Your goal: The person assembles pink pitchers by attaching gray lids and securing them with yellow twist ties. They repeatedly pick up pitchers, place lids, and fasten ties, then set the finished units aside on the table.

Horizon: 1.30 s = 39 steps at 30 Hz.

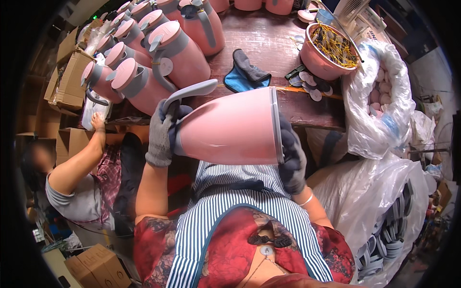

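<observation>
A pink vacuum jug [228, 129] lies sideways in the air in front of my apron, its grey handle [194, 93] uppermost and its grey-rimmed base to the right. My left hand [161, 139], in a grey and dark-blue knit glove, grips the neck end by the handle; its lid end is hidden. At the other end, my right hand [293, 158], gloved likewise, holds the base, with some fingers out of sight behind it. Beyond the jug, a blue and grey cloth [246, 72] lies crumpled on the dark red table [259, 36].
Several upright pink jugs [180, 53] crowd the table's left. A pink bucket [324, 57] of yellow-stringed tags stands at right, with loose round tags [312, 86] beside it. Plastic bags [377, 134] hold pink and grey parts. At left, a co-worker's arm [79, 163] reaches to the table.
</observation>
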Available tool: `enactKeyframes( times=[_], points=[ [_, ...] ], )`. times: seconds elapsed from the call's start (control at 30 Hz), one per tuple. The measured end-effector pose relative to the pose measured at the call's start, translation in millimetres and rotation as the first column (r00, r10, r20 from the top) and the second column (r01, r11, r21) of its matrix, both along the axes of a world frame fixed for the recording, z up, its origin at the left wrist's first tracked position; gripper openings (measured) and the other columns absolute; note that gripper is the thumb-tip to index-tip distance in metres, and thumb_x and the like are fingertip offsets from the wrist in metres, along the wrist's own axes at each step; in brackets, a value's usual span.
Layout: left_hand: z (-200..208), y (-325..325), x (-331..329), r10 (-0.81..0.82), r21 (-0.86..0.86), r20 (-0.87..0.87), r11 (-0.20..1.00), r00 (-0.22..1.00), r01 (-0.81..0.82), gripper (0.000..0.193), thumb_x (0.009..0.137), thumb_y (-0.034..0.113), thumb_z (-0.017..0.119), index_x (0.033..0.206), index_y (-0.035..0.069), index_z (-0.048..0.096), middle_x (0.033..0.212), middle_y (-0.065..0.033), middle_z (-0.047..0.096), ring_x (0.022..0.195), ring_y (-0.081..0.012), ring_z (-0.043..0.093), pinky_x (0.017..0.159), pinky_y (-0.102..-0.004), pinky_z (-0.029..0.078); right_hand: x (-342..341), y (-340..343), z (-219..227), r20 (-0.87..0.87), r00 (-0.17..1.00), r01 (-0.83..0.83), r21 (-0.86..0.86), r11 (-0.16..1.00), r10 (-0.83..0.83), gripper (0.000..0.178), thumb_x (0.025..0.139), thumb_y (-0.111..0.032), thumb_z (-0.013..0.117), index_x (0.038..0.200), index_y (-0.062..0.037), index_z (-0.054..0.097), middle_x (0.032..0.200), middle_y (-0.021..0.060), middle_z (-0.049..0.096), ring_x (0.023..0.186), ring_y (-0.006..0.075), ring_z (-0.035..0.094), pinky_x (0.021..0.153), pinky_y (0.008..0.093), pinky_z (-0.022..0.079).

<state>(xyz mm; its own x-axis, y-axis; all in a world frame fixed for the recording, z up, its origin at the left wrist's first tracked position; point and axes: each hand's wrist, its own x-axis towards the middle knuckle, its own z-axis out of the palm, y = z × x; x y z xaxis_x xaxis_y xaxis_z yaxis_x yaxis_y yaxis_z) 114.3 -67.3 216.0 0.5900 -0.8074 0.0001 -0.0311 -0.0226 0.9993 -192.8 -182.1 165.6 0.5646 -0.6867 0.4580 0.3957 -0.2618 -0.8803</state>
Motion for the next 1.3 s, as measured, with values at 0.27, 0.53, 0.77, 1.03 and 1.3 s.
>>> enactKeyframes(
  times=[0.27,0.53,0.77,1.03,1.3],
  points=[
    [16.7,0.8,-22.4,0.071,-0.024,0.19,0.997,0.979,-0.068,0.033,0.108,0.033,0.053,0.11,0.002,0.061,0.092,-0.0048,0.066,0.084,-0.0139,0.061,0.079,-0.0301,0.05,3.9,-50.9,14.8,-0.036,0.999,-0.013,-0.541,0.841,-0.007,0.089,0.094,-0.07,0.045,0.157,-0.0087,0.037,0.163,0.0262,0.024,0.152,0.0446,0.02,0.123,0.0552,0.013],
    [70.2,13.5,-65.1,-0.103,0.026,0.969,0.946,0.224,0.323,0.024,0.089,0.021,0.069,0.108,0.006,0.067,0.102,-0.0088,0.072,0.095,-0.0294,0.069,0.089,-0.0448,0.054,17.5,-27.6,-49.2,-0.178,0.966,-0.12,0.332,0.936,0.187,0.064,0.1,-0.047,0.048,0.143,0.0011,0.047,0.138,0.021,0.058,0.13,0.0367,0.053,0.115,0.0462,0.035],
    [81.7,-11.4,-80.4,-0.195,0.15,0.98,0.82,0.024,0.552,0.037,0.075,0.02,0.076,0.11,0.007,0.071,0.115,-0.0091,0.071,0.109,-0.0311,0.067,0.09,-0.0413,0.056,17.3,-45.8,-114.0,-0.13,0.946,-0.233,0.362,0.903,0.296,0.062,0.11,-0.044,0.033,0.158,-0.0047,0.029,0.151,0.0147,0.045,0.135,0.0223,0.047,0.116,0.0382,0.038],
    [81.1,-85.8,-38.8,-0.161,0.31,0.942,0.753,-0.294,0.58,0.043,0.07,0.026,0.079,0.107,0.005,0.072,0.12,-0.0139,0.068,0.119,-0.0347,0.062,0.106,-0.0477,0.049,0.9,-189.5,-78.3,-0.461,0.361,0.151,-0.829,0.539,-0.81,0.038,0.082,-0.032,0.075,0.117,-0.0194,0.069,0.118,0.0053,0.063,0.112,0.0314,0.057,0.09,0.0488,0.046],
    [35.0,-80.1,-29.3,0.107,0.025,0.913,0.949,-0.395,0.313,0.037,0.096,0.052,0.058,0.128,0.035,0.066,0.142,0.0054,0.053,0.136,-0.024,0.048,0.113,-0.0492,0.042,2.2,-144.4,-79.9,-0.484,0.489,-0.046,-0.845,0.532,-0.726,0.071,0.084,-0.065,0.065,0.124,-0.0071,0.066,0.137,0.011,0.06,0.13,0.0336,0.051,0.103,0.0551,0.037]
  ],
)
